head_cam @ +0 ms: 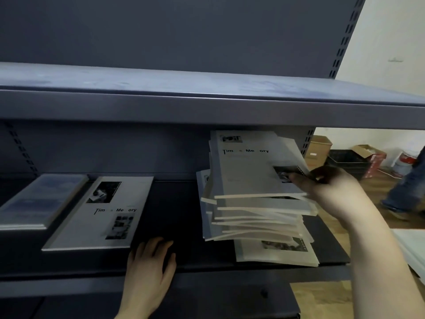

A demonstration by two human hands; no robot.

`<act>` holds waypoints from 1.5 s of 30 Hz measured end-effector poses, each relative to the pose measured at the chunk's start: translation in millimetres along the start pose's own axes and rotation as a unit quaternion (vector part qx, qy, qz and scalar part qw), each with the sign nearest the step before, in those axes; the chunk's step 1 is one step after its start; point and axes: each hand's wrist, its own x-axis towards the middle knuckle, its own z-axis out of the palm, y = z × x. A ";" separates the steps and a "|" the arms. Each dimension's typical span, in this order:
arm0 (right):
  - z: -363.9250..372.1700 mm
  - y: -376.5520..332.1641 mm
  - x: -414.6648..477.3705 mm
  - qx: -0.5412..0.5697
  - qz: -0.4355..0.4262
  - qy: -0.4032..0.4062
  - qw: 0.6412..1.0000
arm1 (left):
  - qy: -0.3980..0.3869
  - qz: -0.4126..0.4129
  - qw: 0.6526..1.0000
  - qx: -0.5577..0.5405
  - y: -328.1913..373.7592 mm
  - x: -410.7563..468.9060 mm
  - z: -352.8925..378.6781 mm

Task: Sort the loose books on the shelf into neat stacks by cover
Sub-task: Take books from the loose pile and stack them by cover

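Fingers [161,246] of the left hand [149,265] lie flat and spread on the shelf's [179,215] front edge, holding nothing. Further back at the right end, the right hand [331,187] pinches the top book [248,166], tilted up off the messy pile [259,219].

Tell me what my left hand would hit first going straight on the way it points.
Probably only the back panel: the left hand points into the gap between the white book and the pile, though the book's corner lies close to it.
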 end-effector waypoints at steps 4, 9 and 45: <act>-1.3 0.1 1.2 0.140 -0.001 -0.015 0.990 | 0.028 0.001 1.000 0.010 0.0 0.6 4.5; 1.1 2.0 2.7 0.221 0.007 -0.022 0.975 | 0.036 0.001 0.999 0.009 0.9 0.9 6.7; 132.6 -111.4 -104.2 0.490 -0.007 -0.064 0.869 | 0.016 -0.064 0.998 0.017 -145.8 -13.9 -55.6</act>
